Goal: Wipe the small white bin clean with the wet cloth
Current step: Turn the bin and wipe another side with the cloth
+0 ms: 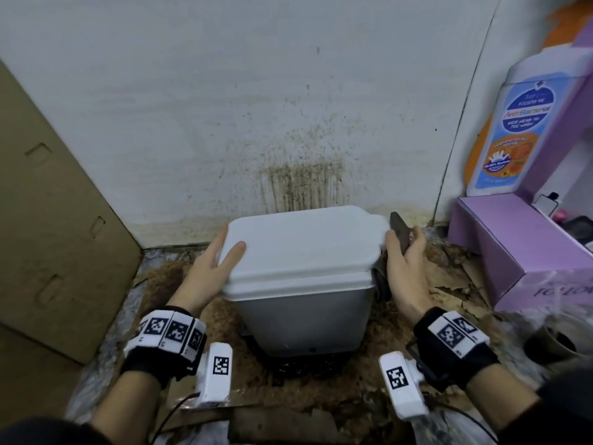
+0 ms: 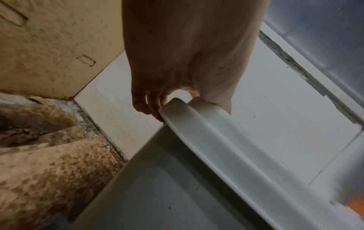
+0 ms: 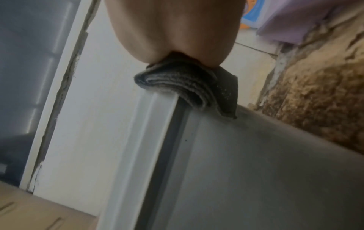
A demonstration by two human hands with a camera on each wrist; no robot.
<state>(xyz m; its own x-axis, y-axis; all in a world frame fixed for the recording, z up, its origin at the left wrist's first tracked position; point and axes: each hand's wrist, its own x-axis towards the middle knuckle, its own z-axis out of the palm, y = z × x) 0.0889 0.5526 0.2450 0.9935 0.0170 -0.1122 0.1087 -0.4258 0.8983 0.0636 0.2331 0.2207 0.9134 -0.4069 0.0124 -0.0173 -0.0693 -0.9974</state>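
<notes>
The small white bin [image 1: 305,303] stands on the floor against a stained wall, lid [image 1: 301,242] closed. My left hand [image 1: 213,261] holds the lid's left edge, thumb on top and fingers behind the back corner; the left wrist view shows the fingers [image 2: 149,105] at the lid rim [image 2: 206,132]. My right hand [image 1: 406,264] grips a folded dark grey cloth [image 1: 399,232] and presses it against the bin's right side at the lid's edge. In the right wrist view the cloth [image 3: 189,87] sits folded over the lid rim [image 3: 155,118].
A flattened cardboard box [image 1: 54,200] leans at the left. A purple display stand [image 1: 519,252] with a large bottle cut-out [image 1: 516,126] stands at the right. Torn, soiled cardboard [image 1: 449,284] covers the floor around the bin. The wall [image 1: 301,181] behind carries brown splatter.
</notes>
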